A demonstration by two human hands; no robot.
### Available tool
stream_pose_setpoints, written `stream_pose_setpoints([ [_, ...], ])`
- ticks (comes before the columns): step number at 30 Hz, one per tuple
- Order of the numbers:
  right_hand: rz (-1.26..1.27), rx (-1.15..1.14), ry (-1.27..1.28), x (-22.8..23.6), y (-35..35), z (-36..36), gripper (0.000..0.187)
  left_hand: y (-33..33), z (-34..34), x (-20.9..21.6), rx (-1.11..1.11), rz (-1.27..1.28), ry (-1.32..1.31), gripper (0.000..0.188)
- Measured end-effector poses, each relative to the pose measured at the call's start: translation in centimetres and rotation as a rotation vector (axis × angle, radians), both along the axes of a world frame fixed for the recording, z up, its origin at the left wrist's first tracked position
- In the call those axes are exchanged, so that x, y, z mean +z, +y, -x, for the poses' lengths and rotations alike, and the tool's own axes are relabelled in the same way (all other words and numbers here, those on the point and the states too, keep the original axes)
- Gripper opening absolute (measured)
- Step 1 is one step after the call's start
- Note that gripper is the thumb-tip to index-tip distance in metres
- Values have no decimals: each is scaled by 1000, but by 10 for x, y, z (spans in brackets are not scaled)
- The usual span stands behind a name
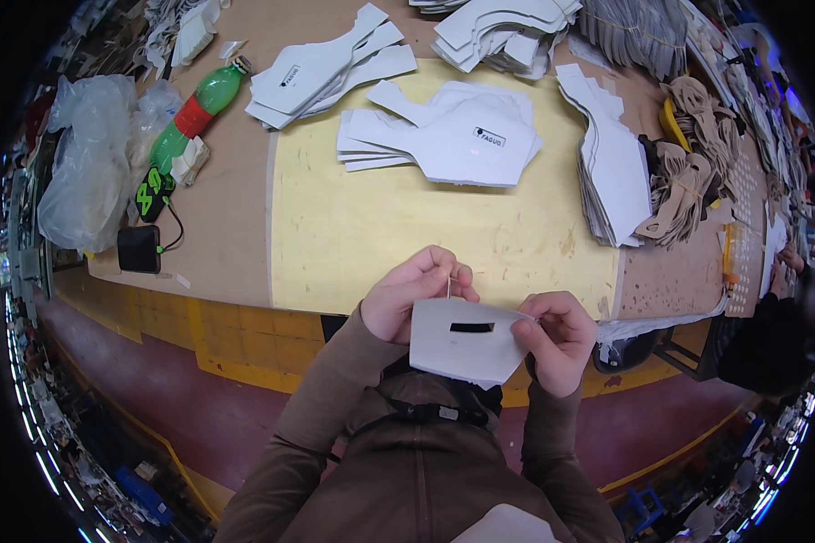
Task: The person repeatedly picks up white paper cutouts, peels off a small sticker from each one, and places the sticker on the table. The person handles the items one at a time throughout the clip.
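In front of my body, just off the table's near edge, I hold a white, flat cut piece [457, 353] with a dark rectangular slot in it. My right hand [560, 342] is closed on its right edge, thumb on top and fingers bent behind. At its upper left edge, my left hand [417, 294] has its fingers pinched together. A thin, pale, upright sliver shows at those fingertips, too small to name. Beyond my hands, a stack of white cut pieces [466, 154] with a small printed label lies on the yellow sheet [407, 240].
More white stacks [326, 77] lie at the back, with another stack [611, 172] at right beside bundled tan pieces [684, 185]. At left are a green bottle [217, 90], plastic bags [91, 172] and a black device [139, 249] on a cable. A person's dark sleeve [770, 335] shows far right.
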State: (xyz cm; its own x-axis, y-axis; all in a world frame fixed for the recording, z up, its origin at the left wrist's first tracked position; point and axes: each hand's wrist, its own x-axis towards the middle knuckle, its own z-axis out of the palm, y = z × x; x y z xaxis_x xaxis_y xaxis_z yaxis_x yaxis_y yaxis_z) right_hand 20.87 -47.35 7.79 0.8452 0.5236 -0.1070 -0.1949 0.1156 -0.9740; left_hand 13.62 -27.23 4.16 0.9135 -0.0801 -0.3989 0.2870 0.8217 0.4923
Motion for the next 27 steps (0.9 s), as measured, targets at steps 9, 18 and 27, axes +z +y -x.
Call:
stream_pose_setpoints([
  [9, 280, -11, -28, -4, 14, -4, 16, 28, 4, 5, -151, -271, 148, 68],
  [18, 330, 139, -302, 4, 13, -7, 12, 54, 19, 29, -337, -714, -311, 98],
  [27, 304, 292, -888, 4, 25, -12, 22, 78, -7, 32, -454, -841, -262, 58],
])
